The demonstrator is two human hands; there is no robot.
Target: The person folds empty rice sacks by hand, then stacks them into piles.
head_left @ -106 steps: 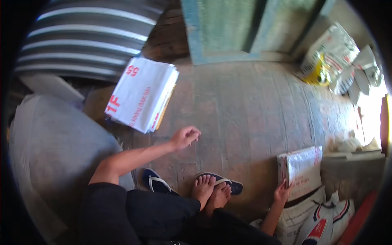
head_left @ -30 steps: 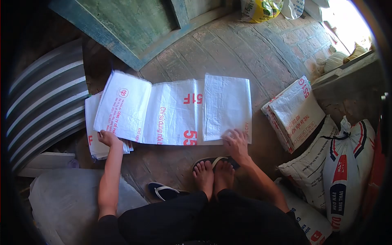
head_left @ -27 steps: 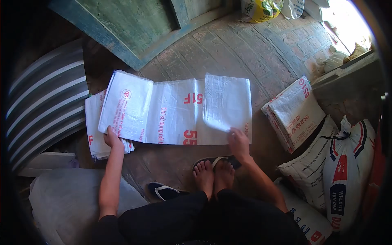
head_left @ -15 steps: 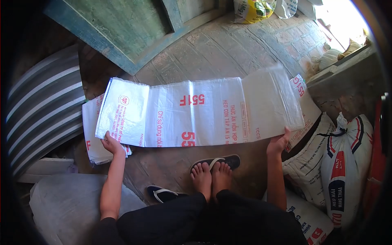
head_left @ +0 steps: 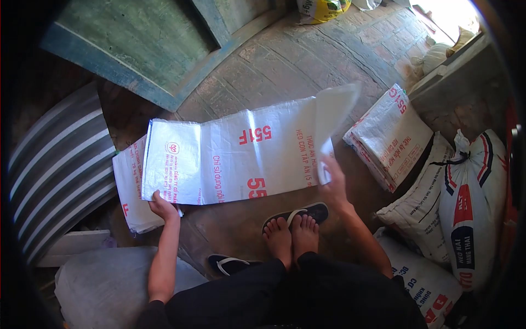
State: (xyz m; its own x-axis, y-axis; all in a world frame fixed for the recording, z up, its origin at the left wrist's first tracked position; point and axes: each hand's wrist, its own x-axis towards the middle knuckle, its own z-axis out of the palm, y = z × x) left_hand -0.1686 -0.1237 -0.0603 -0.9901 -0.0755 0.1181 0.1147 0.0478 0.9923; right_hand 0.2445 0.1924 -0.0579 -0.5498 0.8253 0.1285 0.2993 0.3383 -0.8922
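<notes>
A white woven feed sack (head_left: 230,153) with red "551F" print stretches between my two hands, above the floor. My left hand (head_left: 164,207) is closed on its near left corner, thumb on top. My right hand (head_left: 334,183) grips the sack's right end, which is bent upward and inward and blurred by motion. Below the left end lies a pile of similar sacks (head_left: 131,189), partly covered. To the right of my right hand sits a stack of folded sacks (head_left: 392,137) marked "551G".
Filled bags (head_left: 474,203) stand at the right, with another printed bag (head_left: 419,279) near my leg. Corrugated sheets (head_left: 60,170) lean at the left. A green-blue door panel (head_left: 131,49) is at the back left. Sandals (head_left: 312,213) lie by my bare feet on the brick floor.
My right hand has moved left, bringing the sack's right end inward and bending it up. The folded stack at the right is now uncovered. My left hand keeps its hold.
</notes>
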